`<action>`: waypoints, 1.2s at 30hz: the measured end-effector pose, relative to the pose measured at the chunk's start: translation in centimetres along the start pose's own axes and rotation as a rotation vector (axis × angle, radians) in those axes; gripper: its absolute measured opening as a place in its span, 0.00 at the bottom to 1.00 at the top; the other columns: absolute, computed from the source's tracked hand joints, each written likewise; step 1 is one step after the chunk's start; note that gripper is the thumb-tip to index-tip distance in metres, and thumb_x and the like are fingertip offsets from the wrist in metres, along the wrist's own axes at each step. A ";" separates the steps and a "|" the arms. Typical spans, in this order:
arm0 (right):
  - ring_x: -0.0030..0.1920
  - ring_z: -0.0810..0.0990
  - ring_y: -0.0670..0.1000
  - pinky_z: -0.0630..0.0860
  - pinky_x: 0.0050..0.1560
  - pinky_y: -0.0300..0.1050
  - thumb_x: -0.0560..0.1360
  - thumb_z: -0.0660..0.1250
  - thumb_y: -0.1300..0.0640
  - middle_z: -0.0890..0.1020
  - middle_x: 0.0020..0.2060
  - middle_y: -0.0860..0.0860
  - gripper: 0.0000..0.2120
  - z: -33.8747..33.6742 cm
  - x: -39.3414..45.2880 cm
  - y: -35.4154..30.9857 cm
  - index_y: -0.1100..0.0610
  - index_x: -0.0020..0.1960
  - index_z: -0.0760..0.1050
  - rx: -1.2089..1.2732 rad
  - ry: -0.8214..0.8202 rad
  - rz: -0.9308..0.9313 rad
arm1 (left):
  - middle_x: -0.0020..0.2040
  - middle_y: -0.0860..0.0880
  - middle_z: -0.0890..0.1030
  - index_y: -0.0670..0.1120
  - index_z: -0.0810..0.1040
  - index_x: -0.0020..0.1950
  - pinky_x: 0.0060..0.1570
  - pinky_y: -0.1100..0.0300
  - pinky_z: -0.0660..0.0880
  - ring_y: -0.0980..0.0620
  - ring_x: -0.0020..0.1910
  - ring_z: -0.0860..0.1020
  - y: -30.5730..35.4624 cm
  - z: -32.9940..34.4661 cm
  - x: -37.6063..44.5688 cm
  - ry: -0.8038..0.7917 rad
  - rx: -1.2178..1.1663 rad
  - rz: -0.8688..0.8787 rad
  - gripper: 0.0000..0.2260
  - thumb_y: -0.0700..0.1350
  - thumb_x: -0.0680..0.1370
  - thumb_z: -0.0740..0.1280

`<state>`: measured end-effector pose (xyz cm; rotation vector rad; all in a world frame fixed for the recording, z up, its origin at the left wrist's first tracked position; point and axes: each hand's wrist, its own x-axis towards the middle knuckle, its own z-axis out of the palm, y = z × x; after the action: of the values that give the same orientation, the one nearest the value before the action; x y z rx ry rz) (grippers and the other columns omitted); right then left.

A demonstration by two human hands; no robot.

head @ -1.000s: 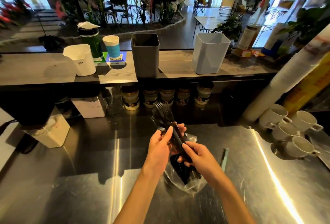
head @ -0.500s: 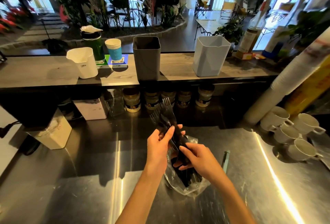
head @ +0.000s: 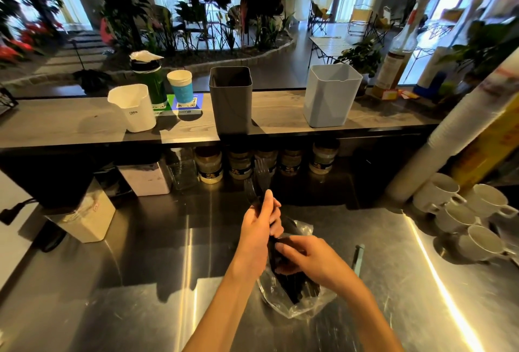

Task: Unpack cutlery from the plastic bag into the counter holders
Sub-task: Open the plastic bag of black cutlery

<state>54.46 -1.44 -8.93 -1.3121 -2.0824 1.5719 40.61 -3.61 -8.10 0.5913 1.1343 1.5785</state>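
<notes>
Head view: the clear plastic bag [head: 297, 299] lay on the steel worktop [head: 140, 309], straight ahead of you, dark cutlery packed inside it. Your left hand [head: 259, 228] was closed around a bunch of black forks [head: 259, 180], tines up and clear of the bag's mouth. Your right hand [head: 310, 260] had its fingers curled on the bag and the dark handles within (which of the two it actually pinched, I couldn't tell). A pale green utensil [head: 358, 257] lay on the steel just right of the bag. On the wooden counter [head: 70, 124] behind stood the holders, well apart from each other: a white holder [head: 134, 109] at left, a dark grey holder [head: 230, 99] at centre, a light grey holder [head: 331, 96] at right. White mugs [head: 463, 217] clustered at the far right.
</notes>
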 end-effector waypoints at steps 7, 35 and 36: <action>0.60 0.80 0.40 0.77 0.63 0.40 0.82 0.59 0.45 0.80 0.63 0.43 0.24 -6.0 3.4 -4.6 0.49 0.76 0.64 0.096 0.450 -0.381 | 0.27 0.55 0.64 0.47 0.73 0.42 0.24 0.66 0.57 0.59 0.23 0.61 1.9 0.2 1.9 -0.171 0.375 -0.015 0.11 0.48 0.83 0.64; 0.47 0.85 0.42 0.82 0.55 0.44 0.73 0.76 0.53 0.87 0.45 0.44 0.07 -26.0 10.8 -14.3 0.51 0.51 0.84 -0.299 0.434 -0.655 | 0.44 0.50 0.84 0.45 0.81 0.57 0.44 0.63 0.78 0.57 0.39 0.81 13.7 13.2 19.6 -0.571 0.888 0.233 0.06 0.44 0.82 0.66; 0.47 0.85 0.42 0.82 0.55 0.43 0.73 0.77 0.54 0.87 0.45 0.45 0.08 -26.7 11.0 -15.0 0.52 0.51 0.84 -0.319 0.465 -0.676 | 0.48 0.46 0.85 0.44 0.81 0.57 0.49 0.61 0.80 0.54 0.43 0.83 14.5 14.0 20.5 -0.583 0.891 0.274 0.07 0.43 0.82 0.66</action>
<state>57.37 23.98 11.17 -0.7961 -2.1729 0.6124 38.85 20.68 7.21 1.7246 1.2869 0.9202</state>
